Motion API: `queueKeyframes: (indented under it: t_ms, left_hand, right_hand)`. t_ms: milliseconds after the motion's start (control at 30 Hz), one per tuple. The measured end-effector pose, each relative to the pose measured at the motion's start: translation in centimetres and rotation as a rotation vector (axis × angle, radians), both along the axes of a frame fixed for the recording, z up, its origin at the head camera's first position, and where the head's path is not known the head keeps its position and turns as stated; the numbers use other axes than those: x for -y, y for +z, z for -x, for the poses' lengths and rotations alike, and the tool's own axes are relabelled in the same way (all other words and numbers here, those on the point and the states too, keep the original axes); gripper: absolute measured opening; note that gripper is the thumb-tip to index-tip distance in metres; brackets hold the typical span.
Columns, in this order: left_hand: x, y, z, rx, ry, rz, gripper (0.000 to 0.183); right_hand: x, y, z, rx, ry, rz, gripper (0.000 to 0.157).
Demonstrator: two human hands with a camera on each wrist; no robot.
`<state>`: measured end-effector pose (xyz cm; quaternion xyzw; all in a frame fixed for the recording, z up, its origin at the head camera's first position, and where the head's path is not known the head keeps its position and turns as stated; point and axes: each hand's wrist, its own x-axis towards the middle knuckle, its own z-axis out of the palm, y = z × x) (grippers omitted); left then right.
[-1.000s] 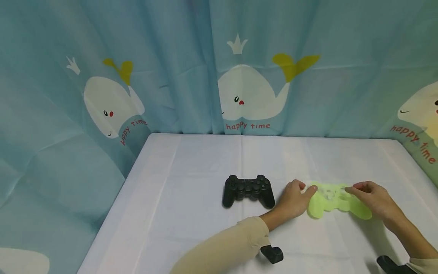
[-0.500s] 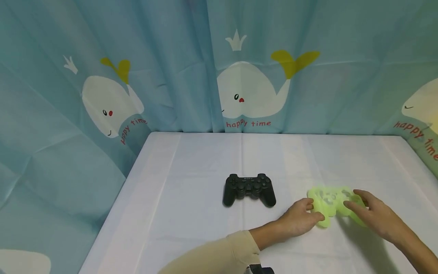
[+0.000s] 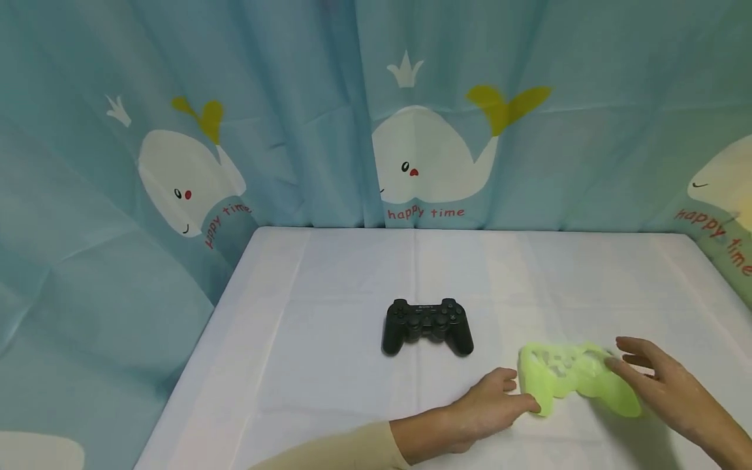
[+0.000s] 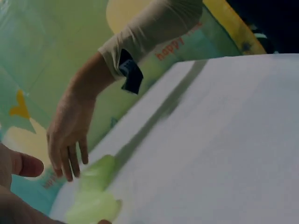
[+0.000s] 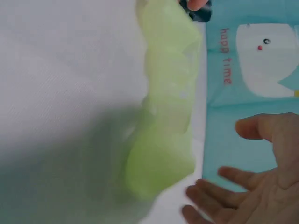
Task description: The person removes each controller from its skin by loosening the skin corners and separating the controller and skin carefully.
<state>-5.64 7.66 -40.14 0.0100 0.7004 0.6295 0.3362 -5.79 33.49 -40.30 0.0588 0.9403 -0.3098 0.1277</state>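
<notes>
In the head view a translucent lime-green silicone controller cover (image 3: 602, 385) lies on the white table at the right, its cutouts showing. My left hand (image 3: 490, 405) is at the cover's left end. Its thumb overlaps the left grip while the fingers are spread away from the edge. To the right, my right hand (image 3: 675, 385) hovers with loose fingers. The right wrist view shows this right hand (image 5: 261, 182) apart from the cover (image 5: 170, 88). A black game controller (image 3: 427, 326) lies face up left of the cover.
The white table (image 3: 329, 281) carries a creased cloth. Behind and to the left hangs a blue-green curtain (image 3: 305, 130) with whale prints. The right forearm casts a shadow on the cloth beside the cover.
The cover has come nearer to the person, with both hands moving along. My right hand has let go of it and my left fingers have loosened. The black controller has stayed put.
</notes>
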Motion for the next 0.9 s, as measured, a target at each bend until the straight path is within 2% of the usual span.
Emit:
queueKeyframes:
  t_ms: [33, 133, 200, 267, 333, 433, 533, 633, 733, 833, 900]
  left_hand:
    - [0.6, 0.5, 0.0, -0.062, -0.028, 0.026, 0.057]
    - [2.6, 2.5, 0.5, -0.314, -0.109, 0.107, 0.063]
    - [4.1, 3.9, 1.2, -0.471, -0.107, 0.134, 0.064]
    - [5.8, 4.9, 2.4, -0.545, -0.061, 0.134, 0.066]
    - [7.9, 5.4, 3.7, -0.542, 0.025, 0.103, 0.067]
    - [11.3, 5.0, 5.7, -0.464, 0.165, 0.062, 0.068]
    - [14.3, 3.3, 7.0, -0.325, 0.265, -0.005, 0.069]
    - [16.1, 1.5, 7.4, -0.135, 0.293, -0.130, 0.071]
    - [17.0, 0.1, 7.5, 0.038, 0.289, -0.277, 0.070]
    - [17.2, -0.4, 7.4, 0.149, 0.292, -0.388, 0.073]
    - [17.1, -0.6, 7.4, 0.178, 0.298, -0.417, 0.073]
  right_hand:
    - [0.6, 0.1, 0.1, -0.038, -0.010, 0.021, 0.070]
    - [3.2, 0.9, 0.4, -0.134, -0.017, 0.076, 0.066]
    - [5.4, 1.6, 0.6, -0.163, 0.004, 0.110, 0.063]
    - [7.5, 2.1, 0.9, -0.193, 0.057, 0.175, 0.058]
    - [9.6, 2.2, 1.3, -0.199, 0.114, 0.273, 0.054]
    - [12.5, 1.5, 1.8, -0.133, 0.162, 0.415, 0.052]
    - [14.5, 0.8, 2.3, -0.030, 0.121, 0.477, 0.059]
    - [15.7, 0.4, 3.4, 0.047, 0.041, 0.569, 0.065]
    - [16.5, 0.1, 4.7, 0.121, 0.003, 0.713, 0.071]
    - [17.0, 0.0, 5.5, 0.201, -0.029, 0.857, 0.077]
    - [17.1, 0.0, 5.7, 0.225, -0.048, 0.938, 0.079]
